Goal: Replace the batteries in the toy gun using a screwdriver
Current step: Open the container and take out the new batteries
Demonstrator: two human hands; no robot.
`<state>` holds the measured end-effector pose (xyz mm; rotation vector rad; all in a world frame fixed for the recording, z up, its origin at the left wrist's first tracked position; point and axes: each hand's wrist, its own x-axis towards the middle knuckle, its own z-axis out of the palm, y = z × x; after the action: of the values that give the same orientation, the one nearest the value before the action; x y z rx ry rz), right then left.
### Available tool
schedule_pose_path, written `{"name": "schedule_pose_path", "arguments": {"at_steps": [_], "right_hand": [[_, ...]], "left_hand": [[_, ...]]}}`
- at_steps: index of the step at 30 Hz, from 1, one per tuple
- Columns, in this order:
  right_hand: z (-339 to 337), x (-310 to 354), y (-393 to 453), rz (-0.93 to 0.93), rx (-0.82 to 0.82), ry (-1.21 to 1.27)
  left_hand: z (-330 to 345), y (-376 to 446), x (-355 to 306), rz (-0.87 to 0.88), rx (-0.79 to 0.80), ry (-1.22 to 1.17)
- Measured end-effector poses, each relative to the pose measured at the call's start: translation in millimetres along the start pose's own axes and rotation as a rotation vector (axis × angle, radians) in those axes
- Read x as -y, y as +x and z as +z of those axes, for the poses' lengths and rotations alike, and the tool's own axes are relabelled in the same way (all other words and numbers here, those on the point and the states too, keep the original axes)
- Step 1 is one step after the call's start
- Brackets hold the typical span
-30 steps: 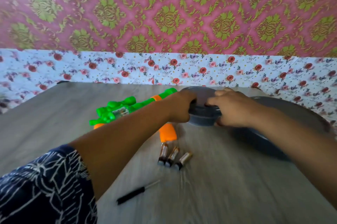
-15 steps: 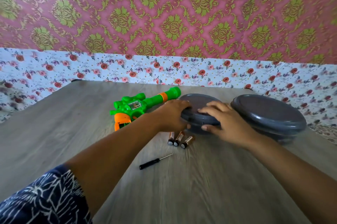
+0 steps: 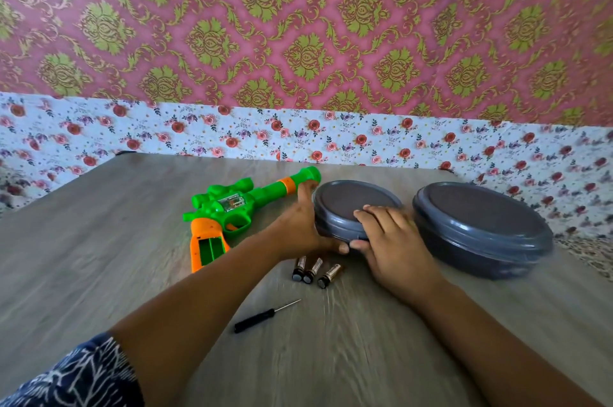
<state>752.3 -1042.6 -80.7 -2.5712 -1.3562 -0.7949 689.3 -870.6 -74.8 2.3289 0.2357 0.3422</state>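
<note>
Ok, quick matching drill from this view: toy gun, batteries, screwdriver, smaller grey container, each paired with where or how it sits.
Things:
1. toy gun
2. batteries
3. screwdriver
4. smaller grey container

States:
A. held between both hands
B. lying nearest the person, untouched
C. three lying side by side on the table
D. grip compartment open and empty

Pairs: 1-D, 2-C, 3-B, 4-A

Toy gun (image 3: 238,207) left of 2 containers (image 3: 355,207); 3 batteries (image 3: 315,270) before them.
</note>
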Motion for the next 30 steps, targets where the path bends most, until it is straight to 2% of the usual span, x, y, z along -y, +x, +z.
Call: {"name": "schedule_pose_path", "arguments": {"at_steps": [11, 17, 23, 30], "right_hand": [[-2, 8, 10, -0.003, 0.035, -0.138], [-15, 12, 14, 0.034, -0.06, -0.167], [-18, 12, 15, -0.007, 0.081, -0.219], [-41, 5, 24, 0.06, 0.068, 0.025]], "left_hand": [[5, 1, 3, -0.006, -0.027, -0.078], [2, 3, 2, -0.008, 0.039, -0.121], [3, 8, 8, -0.033, 0.04, -0.092], [-4, 6, 2, -0.09, -0.028, -0.061]]}}
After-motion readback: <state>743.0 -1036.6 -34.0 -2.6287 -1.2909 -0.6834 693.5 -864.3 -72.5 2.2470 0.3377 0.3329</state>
